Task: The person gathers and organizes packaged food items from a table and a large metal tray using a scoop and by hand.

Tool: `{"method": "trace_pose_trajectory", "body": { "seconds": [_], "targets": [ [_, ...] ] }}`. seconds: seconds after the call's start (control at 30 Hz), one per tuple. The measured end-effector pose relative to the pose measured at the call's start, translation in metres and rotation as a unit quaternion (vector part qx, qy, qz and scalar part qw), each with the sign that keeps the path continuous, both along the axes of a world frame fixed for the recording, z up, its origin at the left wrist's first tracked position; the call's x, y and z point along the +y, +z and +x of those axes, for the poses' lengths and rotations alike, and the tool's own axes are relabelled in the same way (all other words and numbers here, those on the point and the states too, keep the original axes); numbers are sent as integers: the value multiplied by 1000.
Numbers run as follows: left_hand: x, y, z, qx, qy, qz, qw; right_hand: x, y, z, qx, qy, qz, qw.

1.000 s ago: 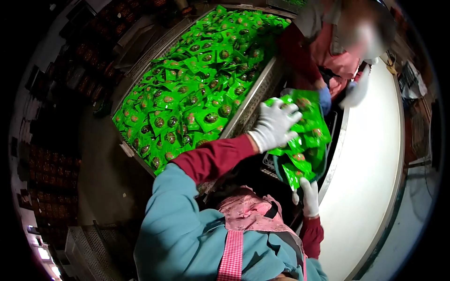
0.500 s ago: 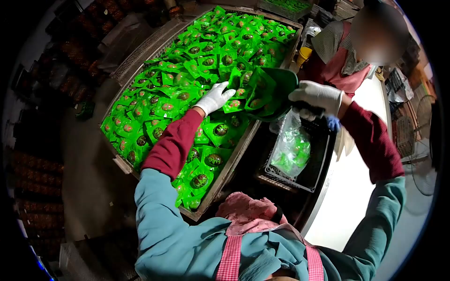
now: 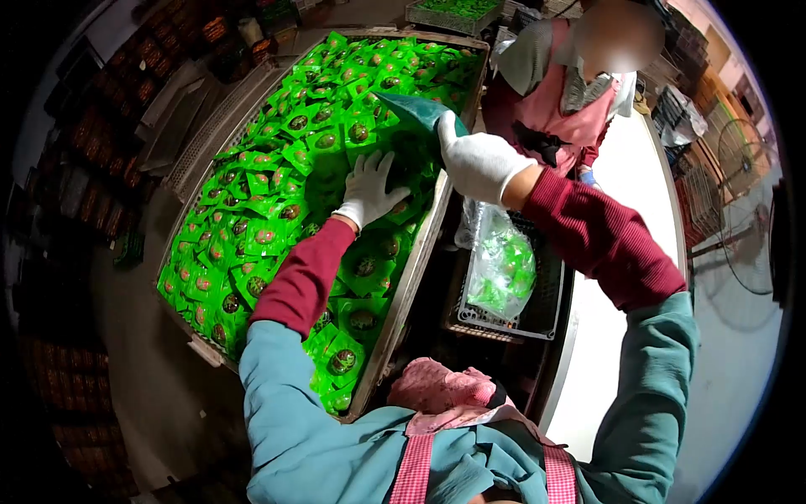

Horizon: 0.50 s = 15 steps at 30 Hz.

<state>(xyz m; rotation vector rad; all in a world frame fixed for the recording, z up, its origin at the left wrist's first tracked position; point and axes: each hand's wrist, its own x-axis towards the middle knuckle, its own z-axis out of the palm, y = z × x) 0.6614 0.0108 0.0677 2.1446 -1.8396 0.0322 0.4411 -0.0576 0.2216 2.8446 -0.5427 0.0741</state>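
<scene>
My right hand (image 3: 487, 168), in a white glove, grips a dark green scoop (image 3: 420, 111) with the thumb along its top. The scoop is tipped over the pile, its blade pointing left; its inside is hidden from me. Below and left of it, my gloved left hand (image 3: 368, 191) lies with fingers spread on the green packets (image 3: 269, 193), holding nothing. Each packet is shiny and has a dark oval or reddish print on it. They fill a large wooden-edged tray (image 3: 417, 260), and the scoop's shadow falls on those beside my left hand.
Right of the tray, a black crate (image 3: 550, 294) holds a clear plastic bag (image 3: 504, 252) with green packets inside. A co-worker (image 3: 546, 84) in a pink apron stands by the white table (image 3: 613, 336). A fan (image 3: 743, 202) is far right; another crate (image 3: 449, 18) stands behind.
My right hand has swung left and tipped the scoop, which showed packets inside before, over the pile. My left hand has spread its fingers. The co-worker is more in view.
</scene>
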Motion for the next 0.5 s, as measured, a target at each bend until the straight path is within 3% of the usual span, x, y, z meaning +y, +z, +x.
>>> {"method": "trace_pose_trajectory", "body": {
  "seconds": [0.1, 0.2, 0.33, 0.4, 0.47, 0.5],
  "targets": [
    [-11, -26, 9, 16, -19, 45, 999, 11, -23, -15, -137, -37, 66, 988],
    [-5, -14, 5, 25, -32, 83, 996, 26, -48, -32, -156, -101, 0, 982],
    [-3, -14, 1, 11, -27, 59, 998, 30, -80, -37, -254, -71, 16, 965],
    [-8, -27, 6, -4, -21, 47, 999, 29, -53, -34, -273, -141, 157, 938],
    [-21, -55, 18, -59, -17, 52, 997, 9, -12, -23, -346, -151, 215, 901],
    [-15, -41, 12, -23, -27, 65, 997, -10, 5, -14, -401, -116, 230, 879]
  ]
}}
